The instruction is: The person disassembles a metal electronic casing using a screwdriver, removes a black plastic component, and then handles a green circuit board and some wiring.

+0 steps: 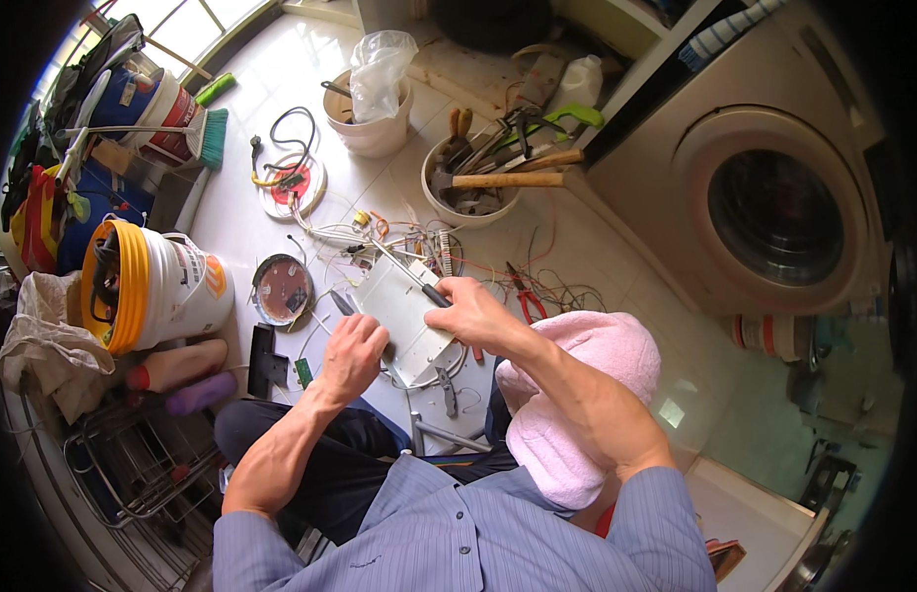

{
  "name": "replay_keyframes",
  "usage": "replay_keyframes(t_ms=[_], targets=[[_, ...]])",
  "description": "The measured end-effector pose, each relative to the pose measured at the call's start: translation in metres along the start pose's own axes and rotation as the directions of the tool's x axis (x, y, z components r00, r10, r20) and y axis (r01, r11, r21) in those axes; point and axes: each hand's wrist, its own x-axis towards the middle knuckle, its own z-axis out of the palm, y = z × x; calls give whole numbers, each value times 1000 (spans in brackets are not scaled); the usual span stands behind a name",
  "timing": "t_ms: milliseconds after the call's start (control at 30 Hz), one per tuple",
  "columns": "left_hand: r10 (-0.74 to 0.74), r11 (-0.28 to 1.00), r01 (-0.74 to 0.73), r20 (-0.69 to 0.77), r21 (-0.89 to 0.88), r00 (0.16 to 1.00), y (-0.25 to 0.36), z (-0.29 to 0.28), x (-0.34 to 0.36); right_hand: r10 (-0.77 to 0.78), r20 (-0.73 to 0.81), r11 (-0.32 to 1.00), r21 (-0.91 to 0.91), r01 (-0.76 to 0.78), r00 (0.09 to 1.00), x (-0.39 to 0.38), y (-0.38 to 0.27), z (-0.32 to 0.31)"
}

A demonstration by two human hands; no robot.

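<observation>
views: one, head-worn fisheye | position: above a seated person, close over the lap | facing: steeply down at the tiled floor (281, 59) | range: hands (419, 331) near centre, forearms enter from lower edge | edges: straight lines bend, dark rim; washing machine (774, 197) at right, buckets (152, 286) at left | overlap: none

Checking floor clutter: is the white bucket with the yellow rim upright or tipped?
Tipped. The white bucket lies on its side on the floor, its yellow-rimmed mouth facing the picture's left, left of the left hand.
</observation>
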Motion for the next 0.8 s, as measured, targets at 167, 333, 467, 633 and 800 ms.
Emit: replay_keyframes(t_ms=[167,333,467,633,800], targets=[[-379,918,343,-181,-200,908,-10,1,10,-116,-147,991,55,125,982,9,8,2],[-657,26,627,459,-779,598,-32,-3,27,-197,-323,965,104,242,926,30,23,14],[-469,-434,461,631,-774,617,-13,2,41,-283,-372,939,80,335,884,32,23,23],[-550,-429,405,589,-807,592,-34,17,70,-375,-367,884,-417,210,851,15,5,3],[-555,-450,433,625,-781,550,-69,56,115,-621,-366,763,-484,428,693,5,-4,-14]])
